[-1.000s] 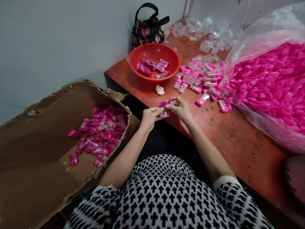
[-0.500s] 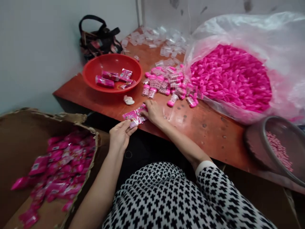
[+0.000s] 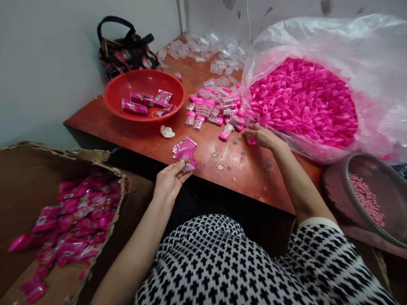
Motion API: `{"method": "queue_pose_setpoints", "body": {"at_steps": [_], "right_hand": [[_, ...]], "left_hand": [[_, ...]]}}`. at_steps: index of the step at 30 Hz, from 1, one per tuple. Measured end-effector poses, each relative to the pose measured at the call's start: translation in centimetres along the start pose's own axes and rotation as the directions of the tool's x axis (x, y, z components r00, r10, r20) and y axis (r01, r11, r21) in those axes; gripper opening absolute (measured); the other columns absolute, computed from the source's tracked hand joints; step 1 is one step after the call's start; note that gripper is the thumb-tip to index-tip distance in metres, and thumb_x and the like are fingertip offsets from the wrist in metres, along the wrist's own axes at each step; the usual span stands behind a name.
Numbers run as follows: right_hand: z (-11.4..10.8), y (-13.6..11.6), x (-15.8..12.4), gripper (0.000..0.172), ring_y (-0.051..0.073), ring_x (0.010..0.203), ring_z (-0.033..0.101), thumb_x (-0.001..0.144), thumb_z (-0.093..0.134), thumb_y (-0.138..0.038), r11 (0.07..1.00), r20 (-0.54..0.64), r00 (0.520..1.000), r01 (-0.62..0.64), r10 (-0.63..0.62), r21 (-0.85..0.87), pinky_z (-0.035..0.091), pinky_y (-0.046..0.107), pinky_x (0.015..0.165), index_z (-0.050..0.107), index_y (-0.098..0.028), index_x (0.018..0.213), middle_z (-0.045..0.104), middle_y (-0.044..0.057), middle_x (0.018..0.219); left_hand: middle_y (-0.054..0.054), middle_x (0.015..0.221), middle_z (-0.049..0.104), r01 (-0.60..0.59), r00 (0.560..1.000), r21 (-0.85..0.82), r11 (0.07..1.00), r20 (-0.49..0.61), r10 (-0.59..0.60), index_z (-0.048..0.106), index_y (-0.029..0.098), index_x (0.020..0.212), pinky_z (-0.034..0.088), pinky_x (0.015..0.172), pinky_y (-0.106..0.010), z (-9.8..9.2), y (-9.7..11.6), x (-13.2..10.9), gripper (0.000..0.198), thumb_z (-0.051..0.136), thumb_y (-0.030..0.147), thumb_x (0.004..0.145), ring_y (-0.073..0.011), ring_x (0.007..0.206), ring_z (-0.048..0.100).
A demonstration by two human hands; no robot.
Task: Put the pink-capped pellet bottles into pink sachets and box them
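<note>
My left hand [image 3: 170, 180] pinches a printed pink plastic wrapper [image 3: 187, 162] at the table's front edge. Several more wrappers [image 3: 183, 146] lie fanned out just behind it. My right hand [image 3: 263, 137] has its fingers closed on a small pink-capped candy tube [image 3: 251, 139], largely hidden by the fingers. That hand is at the right front of a heap of clear tubes [image 3: 216, 106] filled with pink beads and closed with pink caps.
A red bowl [image 3: 111, 103] holds several pink packets. Pink plastic parts [image 3: 302, 101] fill a clear bag [image 3: 375, 55] at right. A grey basin [image 3: 337, 186] contains pink beads. Clear empty tubes [image 3: 219, 55] lie at the back. At left stands a carton [image 3: 19, 169] of packets.
My right hand has left the wrapper and moved right to the candy tubes. My left hand still holds a wrapper, slightly further right. The view has shifted a little.
</note>
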State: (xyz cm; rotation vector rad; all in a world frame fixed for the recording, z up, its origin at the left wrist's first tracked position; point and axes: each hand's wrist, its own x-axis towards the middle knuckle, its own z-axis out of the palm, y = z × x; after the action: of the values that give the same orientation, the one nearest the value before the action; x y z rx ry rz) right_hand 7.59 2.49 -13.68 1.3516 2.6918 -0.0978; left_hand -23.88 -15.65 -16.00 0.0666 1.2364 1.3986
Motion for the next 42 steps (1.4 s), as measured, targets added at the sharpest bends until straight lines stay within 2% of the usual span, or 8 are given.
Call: {"method": "queue_pose_setpoints", "body": {"at_steps": [4,12,18,22,26,32,39,42], "right_hand": [[0.2,-0.8,-0.8,0.038,0.019,0.081,0.058,0.088,0.05,-0.027,0.999,0.123,0.991,0.044,-0.047,0.028,0.041,0.028,0.072,0.058,-0.018,0.123,0.06,0.012,0.101],[0.7,-3.8,-2.3,0.036,0.024,0.099,0.054,0.091,0.044,-0.032,0.981,-0.013,0.988,0.152,-0.155,-0.119,0.037,0.031,0.075,0.056,-0.02,0.123,0.06,0.013,0.115],[1.8,-8.9,-3.7,0.032,0.024,0.079,0.062,0.091,0.038,-0.032,0.976,-0.191,0.966,-0.146,0.177,0.163,0.041,0.03,0.061,0.061,-0.011,0.097,0.067,0.016,0.089],[2.1,-16.7,-6.4,0.033,0.015,0.05,0.058,0.091,0.036,-0.046,0.547,-0.075,0.969,-0.069,0.236,0.834,0.046,0.026,0.049,0.053,-0.019,0.093,0.064,0.002,0.066],[2.9,-22.9,-7.5,0.035,0.011,0.047,0.058,0.088,0.041,-0.052,0.184,0.029,0.978,-0.068,0.206,0.981,0.05,0.023,0.043,0.051,-0.02,0.095,0.062,-0.001,0.067],[4.0,-25.0,-6.4,0.035,0.008,0.05,0.06,0.087,0.045,-0.051,0.095,0.0,0.935,-0.036,0.354,0.995,0.053,0.02,0.045,0.053,-0.019,0.099,0.063,-0.001,0.071],[4.7,-25.2,-5.8,0.035,0.008,0.047,0.059,0.085,0.048,-0.052,-0.053,0.019,0.951,-0.003,0.309,0.999,0.054,0.021,0.044,0.053,-0.019,0.096,0.062,-0.002,0.068],[4.9,-25.1,-5.7,0.033,0.008,0.048,0.059,0.085,0.049,-0.05,-0.013,-0.043,0.936,0.05,0.35,0.999,0.055,0.022,0.045,0.052,-0.02,0.097,0.062,-0.002,0.068]], "left_hand": [[-0.004,0.067,0.068,0.053,0.998,-0.063,0.997,-0.03,-0.055,0.064,0.01,0.071,0.057,0.059,-0.026,0.3,-0.8,0.0,0.005,0.063,0.007,0.075,-0.013,0.059,0.066],[-0.001,0.064,0.065,0.115,0.99,-0.21,0.971,-0.051,-0.128,0.061,0.012,0.072,0.056,0.061,-0.026,1.5,-1.7,-0.4,0.006,0.064,0.013,0.078,-0.0117,0.057,0.064],[-0.004,0.068,0.067,0.157,0.986,-0.318,0.935,-0.006,-0.167,0.062,0.013,0.075,0.054,0.073,-0.03,1.8,-2.0,-0.9,0.013,0.07,0.022,0.074,-0.0159,0.065,0.067],[-0.004,0.071,0.067,0.148,0.987,-0.383,0.912,-0.005,-0.163,0.061,0.013,0.076,0.053,0.078,-0.032,1.7,-2.1,-1.1,0.014,0.072,0.022,0.072,-0.0171,0.069,0.068],[-0.005,0.071,0.067,0.127,0.991,-0.383,0.915,0.019,-0.129,0.062,0.013,0.077,0.053,0.069,-0.026,1.8,-2.3,-1.3,0.017,0.072,0.026,0.073,-0.0148,0.067,0.067],[-0.002,0.068,0.066,0.091,0.995,-0.41,0.908,0.081,-0.064,0.06,0.012,0.076,0.051,0.063,-0.022,2.1,-2.9,-1.7,0.018,0.074,0.022,0.071,-0.0101,0.061,0.063],[0.001,0.062,0.061,-0.035,0.974,-0.264,0.964,0.207,0.092,0.057,0.013,0.073,0.046,0.053,-0.021,2.0,-2.4,-2.2,0.035,0.081,0.034,0.059,-0.0079,0.052,0.056],[0.001,0.063,0.062,-0.078,0.951,-0.187,0.979,0.281,0.129,0.058,0.013,0.075,0.046,0.054,-0.022,1.8,-2.2,-2.2,0.039,0.083,0.035,0.055,-0.0089,0.053,0.057]]}}
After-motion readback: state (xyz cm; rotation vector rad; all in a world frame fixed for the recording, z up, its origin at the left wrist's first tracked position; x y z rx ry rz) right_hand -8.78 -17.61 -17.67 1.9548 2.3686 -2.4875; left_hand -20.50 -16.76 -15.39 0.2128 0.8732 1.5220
